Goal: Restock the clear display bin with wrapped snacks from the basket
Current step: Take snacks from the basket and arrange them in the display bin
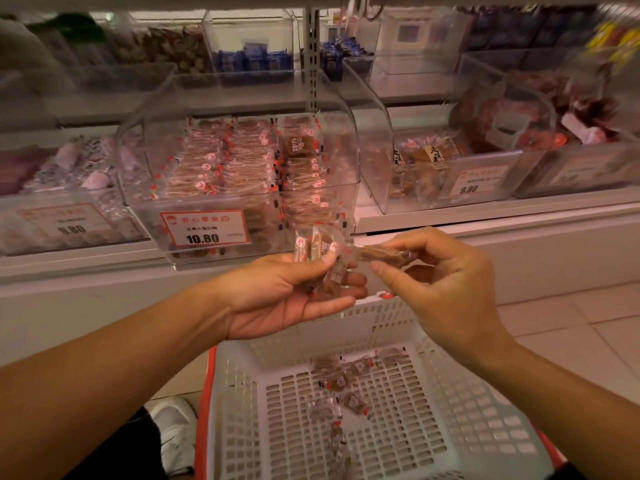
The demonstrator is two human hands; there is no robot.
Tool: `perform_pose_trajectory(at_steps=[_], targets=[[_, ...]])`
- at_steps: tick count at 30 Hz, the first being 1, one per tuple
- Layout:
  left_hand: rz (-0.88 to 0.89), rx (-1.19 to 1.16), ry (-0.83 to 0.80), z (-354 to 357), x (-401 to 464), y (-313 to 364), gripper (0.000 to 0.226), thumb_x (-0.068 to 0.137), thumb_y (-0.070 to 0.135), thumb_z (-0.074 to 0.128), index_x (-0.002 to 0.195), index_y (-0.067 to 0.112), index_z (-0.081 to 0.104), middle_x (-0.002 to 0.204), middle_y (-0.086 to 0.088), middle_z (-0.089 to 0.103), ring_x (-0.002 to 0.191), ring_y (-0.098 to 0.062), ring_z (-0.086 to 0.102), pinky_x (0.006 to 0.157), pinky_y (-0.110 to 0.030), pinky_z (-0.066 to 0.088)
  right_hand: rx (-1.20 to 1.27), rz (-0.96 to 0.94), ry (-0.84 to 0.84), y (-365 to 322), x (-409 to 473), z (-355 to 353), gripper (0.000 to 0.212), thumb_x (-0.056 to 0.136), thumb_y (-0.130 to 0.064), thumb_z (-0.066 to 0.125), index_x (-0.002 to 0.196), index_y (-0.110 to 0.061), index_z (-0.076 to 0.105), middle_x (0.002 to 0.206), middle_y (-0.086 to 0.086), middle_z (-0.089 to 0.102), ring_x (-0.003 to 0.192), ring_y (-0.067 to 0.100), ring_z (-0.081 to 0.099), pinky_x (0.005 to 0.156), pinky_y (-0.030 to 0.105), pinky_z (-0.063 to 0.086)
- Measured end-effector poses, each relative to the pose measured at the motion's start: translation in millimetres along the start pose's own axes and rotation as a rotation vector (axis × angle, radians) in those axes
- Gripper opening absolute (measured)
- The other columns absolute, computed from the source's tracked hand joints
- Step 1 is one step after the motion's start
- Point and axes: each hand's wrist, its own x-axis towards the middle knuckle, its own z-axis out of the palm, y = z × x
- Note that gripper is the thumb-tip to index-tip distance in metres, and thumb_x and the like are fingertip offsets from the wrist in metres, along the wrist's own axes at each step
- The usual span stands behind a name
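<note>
The clear display bin (349, 150) stands on the shelf at centre, packed with rows of wrapped brown snacks and carrying a 10.80 price tag (205, 229). In front of it, my left hand (277, 296) lies palm up and grips a small bunch of wrapped snacks (317, 252) under the thumb. Just to the right, my right hand (440, 285) pinches one wrapped snack (379, 254) by its end, held level. Below both hands sits the white slotted basket (450, 410), with several wrapped snacks (341, 386) loose on its bottom.
Neighbouring clear bins hold other snacks: one at left (59, 188) and one at right (446, 168), each with a 9.80 tag. More bins line the upper shelf. A white shoe (173, 431) is on the floor left of the basket. Tiled floor lies at right.
</note>
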Motion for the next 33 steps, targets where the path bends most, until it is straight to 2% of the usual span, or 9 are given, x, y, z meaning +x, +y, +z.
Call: perform_pose_trajectory(at_steps=[3,5,10,14,16,19,23,28,33], targets=[[0.012,-0.014,-0.075,1.4,0.8,0.6,0.041,0.087,0.009,0.063,0.125,-0.006,0.059,0.132,-0.029,0.057,0.124,-0.038,0.056,0.1,-0.04,0.051,-0.145,-0.16,0.064,0.0,-6.5,4.3,0.018,0.077,0.002,0.081,0.091,-0.009,0.077,0.088,-0.001,0.069,0.077,0.017,0.069,0.059,0.035,0.058],[0.012,-0.005,-0.116,3.7,0.9,-0.5,0.042,0.088,0.006,0.062,0.128,-0.005,0.057,0.134,-0.026,0.057,0.127,-0.035,0.055,0.101,-0.038,0.05,-0.175,-0.196,0.015,-1.7,-9.3,7.8,0.022,0.076,0.005,0.081,0.095,-0.005,0.078,0.09,0.002,0.068,0.08,0.014,0.069,0.064,0.031,0.059],[0.03,0.099,-0.111,5.9,-1.1,-3.0,0.035,0.09,0.009,0.06,0.124,0.004,0.065,0.123,-0.019,0.066,0.118,-0.028,0.063,0.093,-0.04,0.054,-0.201,-0.216,-0.228,-4.7,-13.5,8.1,0.04,0.076,-0.009,0.084,0.114,-0.006,0.073,0.105,0.002,0.065,0.099,0.013,0.064,0.083,0.025,0.055],[-0.001,0.152,-0.078,5.9,-4.3,0.3,0.034,0.088,0.009,0.063,0.122,0.007,0.067,0.117,-0.016,0.068,0.107,-0.028,0.068,0.089,-0.045,0.055,-0.228,-0.14,-0.224,-6.1,-9.6,3.5,0.041,0.076,-0.021,0.082,0.116,-0.02,0.072,0.119,-0.005,0.059,0.115,0.016,0.057,0.089,0.029,0.049],[-0.033,0.179,-0.081,8.2,-5.2,-0.6,0.032,0.085,0.009,0.066,0.116,0.006,0.069,0.117,-0.017,0.069,0.104,-0.03,0.069,0.087,-0.043,0.056,-0.205,-0.054,-0.258,-6.3,-5.2,0.5,0.06,0.078,-0.022,0.082,0.132,-0.029,0.058,0.137,-0.014,0.051,0.128,0.011,0.049,0.095,0.026,0.047],[-0.097,0.246,-0.116,12.9,-5.2,-4.1,0.029,0.083,0.011,0.07,0.111,0.005,0.071,0.115,-0.018,0.069,0.108,-0.03,0.068,0.084,-0.036,0.057,-0.099,0.059,-0.496,-5.5,-0.6,-2.0,0.086,0.085,-0.019,0.078,0.153,-0.037,0.028,0.155,-0.022,0.034,0.141,0.0,0.034,0.11,0.02,0.037],[-0.12,0.26,-0.094,10.2,-2.8,-6.7,0.03,0.081,0.011,0.072,0.111,0.006,0.072,0.111,-0.014,0.07,0.105,-0.026,0.069,0.084,-0.034,0.057,-0.052,0.12,-0.583,-4.3,0.3,0.2,0.081,0.084,-0.011,0.078,0.151,-0.031,0.038,0.145,-0.019,0.05,0.134,-0.003,0.045,0.111,0.021,0.038],[-0.097,0.316,-0.07,7.8,-3.6,-6.3,0.033,0.079,0.011,0.075,0.11,0.009,0.068,0.106,-0.012,0.071,0.105,-0.026,0.068,0.082,-0.035,0.058,-0.113,0.121,-0.535,-3.6,1.6,0.1,0.067,0.08,-0.022,0.083,0.139,-0.033,0.053,0.124,-0.015,0.066,0.118,0.004,0.06,0.102,0.034,0.05],[-0.03,0.349,-0.031,15.7,-4.6,1.6,0.042,0.08,0.016,0.074,0.118,0.006,0.06,0.103,-0.013,0.073,0.097,-0.027,0.072,0.071,-0.027,0.059,-0.019,0.086,-0.402,-3.8,4.1,-0.7,0.054,0.076,-0.011,0.084,0.122,-0.028,0.061,0.113,-0.007,0.067,0.106,0.017,0.066,0.084,0.025,0.056]])
